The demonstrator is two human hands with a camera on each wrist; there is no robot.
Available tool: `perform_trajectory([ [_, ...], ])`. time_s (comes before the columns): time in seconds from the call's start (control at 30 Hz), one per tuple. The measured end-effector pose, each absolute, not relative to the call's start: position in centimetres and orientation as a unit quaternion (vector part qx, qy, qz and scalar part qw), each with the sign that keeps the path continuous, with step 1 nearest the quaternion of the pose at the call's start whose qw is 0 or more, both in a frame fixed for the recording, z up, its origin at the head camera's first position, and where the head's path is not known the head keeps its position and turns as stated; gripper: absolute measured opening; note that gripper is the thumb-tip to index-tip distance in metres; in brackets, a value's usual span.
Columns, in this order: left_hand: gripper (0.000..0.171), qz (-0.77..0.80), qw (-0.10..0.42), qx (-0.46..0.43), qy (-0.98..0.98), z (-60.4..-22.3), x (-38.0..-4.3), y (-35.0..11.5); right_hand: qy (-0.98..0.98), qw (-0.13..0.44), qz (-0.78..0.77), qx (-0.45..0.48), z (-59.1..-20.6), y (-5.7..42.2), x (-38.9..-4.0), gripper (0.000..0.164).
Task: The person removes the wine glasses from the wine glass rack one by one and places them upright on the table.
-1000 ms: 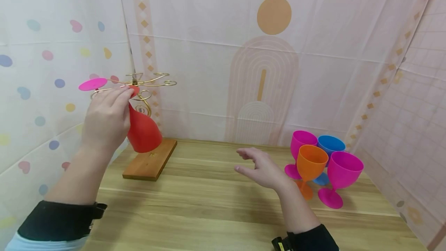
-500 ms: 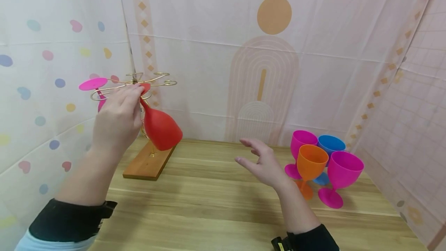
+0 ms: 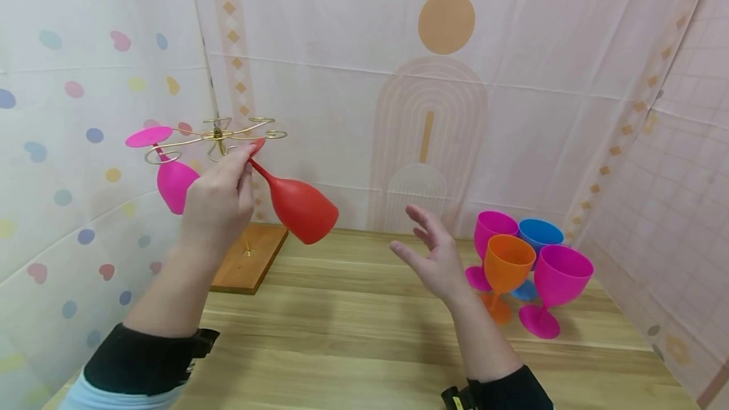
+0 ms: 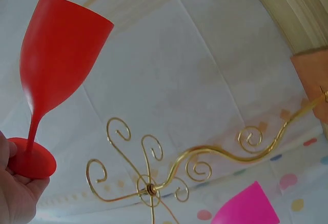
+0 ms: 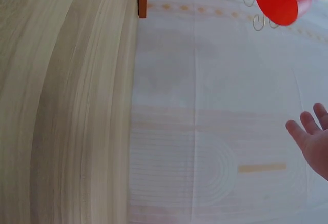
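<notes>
My left hand (image 3: 222, 201) pinches a red plastic goblet (image 3: 304, 211) by its round foot. The goblet hangs tilted, bowl down and to the right, just in front of a gold wire goblet rack (image 3: 218, 135). In the left wrist view the red goblet (image 4: 59, 55) is apart from the curled rack arms (image 4: 148, 188). A magenta goblet (image 3: 175, 185) hangs upside down from the rack's left loop, partly behind my left hand. My right hand (image 3: 435, 258) hovers over the table with fingers spread and nothing in it, left of the standing goblets.
Two magenta goblets (image 3: 564, 274), an orange goblet (image 3: 509, 264) and a blue goblet (image 3: 541, 233) stand upright, close together at the right of the wooden table (image 3: 353, 334). The rack's wooden base (image 3: 256, 258) rests at the back left. Patterned curtains (image 3: 319, 81) enclose the table.
My left hand has moved right with the red goblet, away from the rack, and the goblet has tilted further. The hanging magenta goblet has come into view. My right hand has shifted slightly.
</notes>
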State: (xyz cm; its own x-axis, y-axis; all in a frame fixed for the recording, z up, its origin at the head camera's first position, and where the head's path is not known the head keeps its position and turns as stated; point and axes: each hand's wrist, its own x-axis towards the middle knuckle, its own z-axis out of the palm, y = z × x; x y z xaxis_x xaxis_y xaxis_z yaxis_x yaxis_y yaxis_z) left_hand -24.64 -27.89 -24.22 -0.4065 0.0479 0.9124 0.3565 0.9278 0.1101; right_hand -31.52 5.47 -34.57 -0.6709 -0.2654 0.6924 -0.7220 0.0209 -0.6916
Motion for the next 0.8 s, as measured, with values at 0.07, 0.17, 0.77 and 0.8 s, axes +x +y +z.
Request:
perform_trajectory([
  [0.07,0.041,-0.153,0.532,-0.12,-0.824,-24.5,-24.8,-27.7,-0.676,0.185,0.618,0.357,-34.5,5.4,-31.4,0.07],
  [0.17,0.04,-0.166,0.531,-0.119,-0.822,-24.8,-25.1,-27.4,-0.657,0.179,0.64,0.356,-34.3,5.3,-31.2,0.072],
  [0.77,0.031,-0.218,0.549,-0.103,-0.8,-27.9,-26.4,-25.8,-0.588,0.144,0.729,0.319,-34.0,5.0,-30.5,0.071],
  [0.8,0.031,-0.226,0.547,-0.103,-0.799,-28.1,-26.4,-25.7,-0.587,0.143,0.732,0.315,-33.9,5.0,-30.5,0.071],
])
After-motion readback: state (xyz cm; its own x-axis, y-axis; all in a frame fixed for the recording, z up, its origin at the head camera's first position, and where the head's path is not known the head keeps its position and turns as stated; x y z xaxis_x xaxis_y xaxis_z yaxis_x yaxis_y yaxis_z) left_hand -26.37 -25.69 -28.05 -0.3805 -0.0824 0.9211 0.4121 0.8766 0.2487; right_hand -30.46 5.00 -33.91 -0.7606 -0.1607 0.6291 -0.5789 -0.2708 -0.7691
